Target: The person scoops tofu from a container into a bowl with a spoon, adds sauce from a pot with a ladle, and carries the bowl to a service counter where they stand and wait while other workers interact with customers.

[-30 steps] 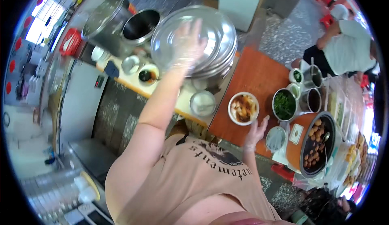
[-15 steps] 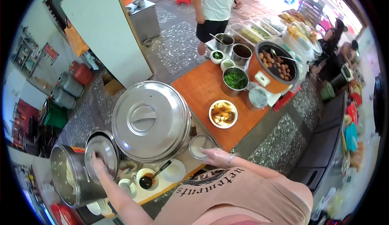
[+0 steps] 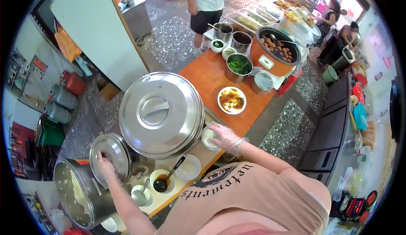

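My left hand (image 3: 105, 170) is on the black knob of a round steel lid (image 3: 120, 152), its fingers closed round it. The lid lies at a tilt over a small steel pot, whose opening it hides. My right hand (image 3: 225, 139), in a clear plastic glove, grips the right rim of a small pale bowl (image 3: 208, 136) with something white in it. The bowl is beside a large lidded steel pot (image 3: 186, 127). Left of my left hand is a deep steel pot (image 3: 100, 199) with soft white food inside. A ladle in dark sauce (image 3: 160, 183) is near my body.
An orange-brown table (image 3: 201, 76) carries a bowl of white pieces in brown sauce (image 3: 231, 100), a pot of chopped greens (image 3: 239, 67) and an orange cooker of brown balls (image 3: 264, 60). A person (image 3: 207, 2) stands beyond it. Gas cylinders (image 3: 72, 82) are at left.
The view has shifted. My left hand has moved the small lid slightly to the right and turned it flatter. My right hand and the small bowl have moved a little away from my body.
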Tool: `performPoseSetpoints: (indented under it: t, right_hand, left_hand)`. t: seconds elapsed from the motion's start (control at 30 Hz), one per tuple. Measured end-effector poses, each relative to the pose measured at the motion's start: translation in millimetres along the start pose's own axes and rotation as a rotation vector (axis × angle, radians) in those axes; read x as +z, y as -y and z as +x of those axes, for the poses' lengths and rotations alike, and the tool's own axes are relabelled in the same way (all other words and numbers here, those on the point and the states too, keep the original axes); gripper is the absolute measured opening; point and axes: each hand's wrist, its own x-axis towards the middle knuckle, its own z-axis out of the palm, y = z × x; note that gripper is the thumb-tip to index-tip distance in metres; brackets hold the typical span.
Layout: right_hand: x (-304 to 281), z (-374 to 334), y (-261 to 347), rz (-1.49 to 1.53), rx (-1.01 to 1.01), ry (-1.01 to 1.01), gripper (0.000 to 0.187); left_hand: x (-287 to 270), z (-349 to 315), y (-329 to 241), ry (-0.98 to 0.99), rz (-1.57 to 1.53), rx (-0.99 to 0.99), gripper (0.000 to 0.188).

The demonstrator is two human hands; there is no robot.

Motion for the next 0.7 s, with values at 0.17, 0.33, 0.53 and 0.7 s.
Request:
performPoseSetpoints:
  t: [0.17,0.33,0.53,0.7]
  right_hand:
    - [10.9,-3.5,-59.9,-0.083,0.095,-0.166,0.071]
    - [-26.2,15.2,-164.9,0.379,0.401,-0.646,0.048]
    - [-135.6,122.2,-231.9,-0.042,0.598,-0.386,0.047]
    - [-180.6,125.9,-177.1,0.055,0.603,-0.093,0.046]
  left_hand:
    - [-5.2,6.0,-8.6,0.162,0.015,-0.147,0.042]
    - [-17.2,-27.3,-21.6,-0.21,0.083,-0.076,0.044]
    - [-52.4,-116.0,-144.2,-0.577,-0.207,-0.05,0.056]
    - [-68.0,-208.7,-266.5,-0.561,-0.531,0.096,0.056]
